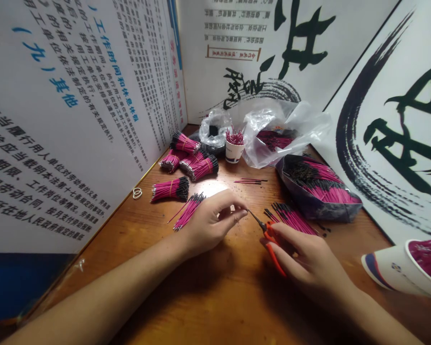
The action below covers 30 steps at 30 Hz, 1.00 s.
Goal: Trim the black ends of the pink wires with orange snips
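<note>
My left hand is closed in a pinch over the middle of the table, and what lies between its fingertips is too small to make out. My right hand grips small scissors with orange handles and thin dark tips. Those tips point at the left fingertips and nearly meet them. Beside the left wrist lies a loose pile of pink wires with black ends. Another loose pile of black-ended pink wires lies just beyond my right hand.
Banded bundles of pink wires sit at the left back. A paper cup of wire pieces stands behind, near clear plastic bags. An open dark bag of wires is at right, above a tilted paper cup. Printed panels surround the table.
</note>
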Each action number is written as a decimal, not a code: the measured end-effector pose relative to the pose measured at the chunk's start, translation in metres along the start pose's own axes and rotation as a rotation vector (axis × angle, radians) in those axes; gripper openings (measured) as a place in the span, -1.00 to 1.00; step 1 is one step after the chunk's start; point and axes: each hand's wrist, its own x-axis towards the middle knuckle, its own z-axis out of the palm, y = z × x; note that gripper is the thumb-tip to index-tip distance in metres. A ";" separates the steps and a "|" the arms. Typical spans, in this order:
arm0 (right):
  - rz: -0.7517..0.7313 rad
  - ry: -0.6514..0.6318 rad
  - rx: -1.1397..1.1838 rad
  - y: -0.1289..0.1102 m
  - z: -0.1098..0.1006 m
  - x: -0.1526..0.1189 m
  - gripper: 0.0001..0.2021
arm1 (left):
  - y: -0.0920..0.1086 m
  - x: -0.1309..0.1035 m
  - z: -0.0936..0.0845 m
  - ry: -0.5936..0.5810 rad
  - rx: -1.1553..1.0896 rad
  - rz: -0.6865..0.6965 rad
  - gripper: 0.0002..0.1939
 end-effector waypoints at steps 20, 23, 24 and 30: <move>0.000 0.031 -0.048 -0.001 0.001 0.000 -0.87 | 0.002 0.000 0.000 -0.009 -0.016 -0.046 -0.90; -0.003 0.020 -0.041 0.000 0.001 -0.001 -0.88 | 0.001 0.000 0.000 -0.012 -0.013 -0.028 -0.90; -0.003 0.017 -0.033 0.000 0.001 -0.001 -0.88 | 0.001 0.000 0.000 -0.015 -0.013 -0.023 -0.90; 0.008 -0.019 -0.006 0.002 -0.002 -0.001 -0.87 | -0.002 0.001 0.000 -0.020 -0.009 -0.005 -0.90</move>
